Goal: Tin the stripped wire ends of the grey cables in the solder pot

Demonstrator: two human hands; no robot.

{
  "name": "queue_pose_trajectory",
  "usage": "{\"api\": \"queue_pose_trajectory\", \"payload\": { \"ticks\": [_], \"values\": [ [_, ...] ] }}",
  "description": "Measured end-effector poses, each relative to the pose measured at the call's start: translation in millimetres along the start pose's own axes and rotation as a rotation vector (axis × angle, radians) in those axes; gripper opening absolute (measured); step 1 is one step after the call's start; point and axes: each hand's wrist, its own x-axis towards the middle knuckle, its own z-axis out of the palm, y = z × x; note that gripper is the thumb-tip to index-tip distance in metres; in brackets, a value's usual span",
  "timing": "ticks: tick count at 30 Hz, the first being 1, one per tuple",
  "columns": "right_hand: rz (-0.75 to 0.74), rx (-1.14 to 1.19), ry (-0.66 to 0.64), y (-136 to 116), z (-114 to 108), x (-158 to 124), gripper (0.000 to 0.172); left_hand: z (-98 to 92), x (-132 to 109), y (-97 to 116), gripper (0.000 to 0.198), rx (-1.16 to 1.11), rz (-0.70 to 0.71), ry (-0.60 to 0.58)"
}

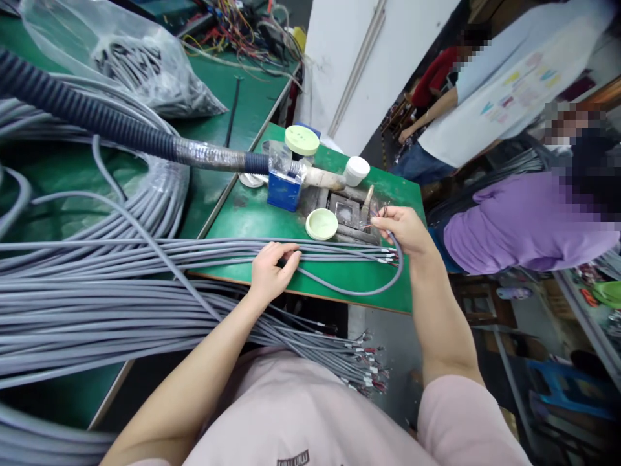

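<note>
My right hand (pixel 405 228) pinches the end of a grey cable (pixel 376 292), whose thin stripped wires point left toward a small solder pot (pixel 345 212). From that hand the cable loops down and back to the left. My left hand (pixel 275 268) rests on a row of grey cables (pixel 339 252) lying across the green table, thumb and fingers apart. White tags and dark red wire ends show at the right tips of that row. A pale green open tub (pixel 321 224) stands just left of the pot.
A ribbed extraction hose (pixel 130 139) reaches over the table to a nozzle by a blue box (pixel 284 191). A white jar (pixel 357 170) and a pale green lid (pixel 301 140) stand behind. Coiled cables (pixel 160 194) and a plastic bag (pixel 140 65) lie left. Two people (pixel 528 223) (pixel 509 90) are at right.
</note>
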Motion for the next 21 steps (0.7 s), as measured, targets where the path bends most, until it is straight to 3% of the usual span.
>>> {"api": "queue_pose_trajectory", "payload": {
  "ticks": [21],
  "values": [
    [-0.084, 0.173, 0.110, 8, 25, -103, 0.027, 2.5, -5, 0, 0.016, 0.051, -0.028, -0.018]
  ]
}}
